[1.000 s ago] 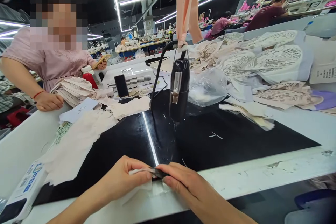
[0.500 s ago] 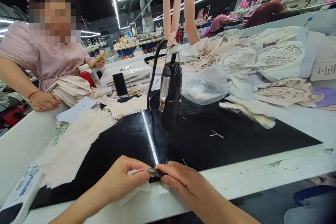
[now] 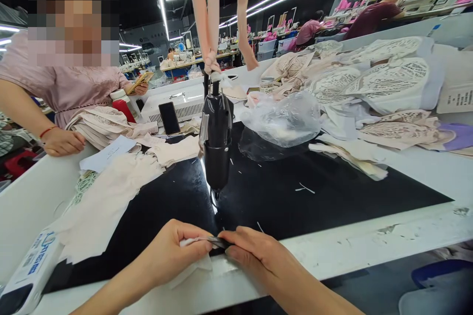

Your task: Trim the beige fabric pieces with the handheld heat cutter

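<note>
At the table's front edge, my left hand [image 3: 170, 248] is closed, pinching a pale cloth piece [image 3: 195, 267] between thumb and fingers. Part of the cloth hangs down below the fingers. My right hand [image 3: 258, 255] is closed around a small dark metal tool with a narrow tip, probably snips [image 3: 221, 242]. Its tip meets the cloth at my left fingertips, and most of its body is hidden in my palm. Just beyond both hands, a black handheld power tool [image 3: 218, 157] hangs upright from knotted pink fabric strips [image 3: 211, 19], touched by neither hand.
A black board [image 3: 281, 192] covers the table's middle, with thread scraps on it. Pale cloth [image 3: 107, 206] and a phone [image 3: 169, 118] lie left. A plastic bag [image 3: 284, 118] and cutwork panels [image 3: 391, 78] are piled right. A co-worker [image 3: 74, 88] stands at the left.
The hanging black tool and its pink strips have swung left and somewhat away from me, uncovering more of the plastic bag. My hands have hardly moved.
</note>
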`<state>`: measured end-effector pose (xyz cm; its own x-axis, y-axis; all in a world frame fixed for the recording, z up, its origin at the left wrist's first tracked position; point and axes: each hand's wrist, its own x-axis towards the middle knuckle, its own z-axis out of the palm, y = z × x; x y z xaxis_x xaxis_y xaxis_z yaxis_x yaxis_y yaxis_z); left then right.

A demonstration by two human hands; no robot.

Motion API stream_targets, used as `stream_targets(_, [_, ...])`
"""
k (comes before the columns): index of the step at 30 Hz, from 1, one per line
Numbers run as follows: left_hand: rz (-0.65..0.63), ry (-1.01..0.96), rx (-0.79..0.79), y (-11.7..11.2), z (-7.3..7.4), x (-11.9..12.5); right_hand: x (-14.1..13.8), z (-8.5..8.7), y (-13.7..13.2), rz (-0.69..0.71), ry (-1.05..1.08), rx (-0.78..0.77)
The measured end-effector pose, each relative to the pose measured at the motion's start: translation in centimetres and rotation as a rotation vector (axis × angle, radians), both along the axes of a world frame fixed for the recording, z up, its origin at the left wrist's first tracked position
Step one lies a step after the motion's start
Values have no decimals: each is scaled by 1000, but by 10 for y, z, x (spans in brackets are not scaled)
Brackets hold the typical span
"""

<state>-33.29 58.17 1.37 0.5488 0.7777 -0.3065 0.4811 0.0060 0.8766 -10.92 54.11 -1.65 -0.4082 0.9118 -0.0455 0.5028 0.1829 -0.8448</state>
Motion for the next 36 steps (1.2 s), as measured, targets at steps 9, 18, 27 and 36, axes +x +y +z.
stream_targets(9, [1,-24,-24,-2,1,0,-3,10,-1,-19,-24,-61])
stream_targets(18, [-21,-29,-25,-1,0,5,-2,8,-2,2,-42,30])
stream_targets(27, [-9,-11,-53,-2,0,6,-2,9,-4,19,-16,20])
stream_targets(36, [-5,-39,-87,-4,-1,6,-5,9,-4,25,-34,39])
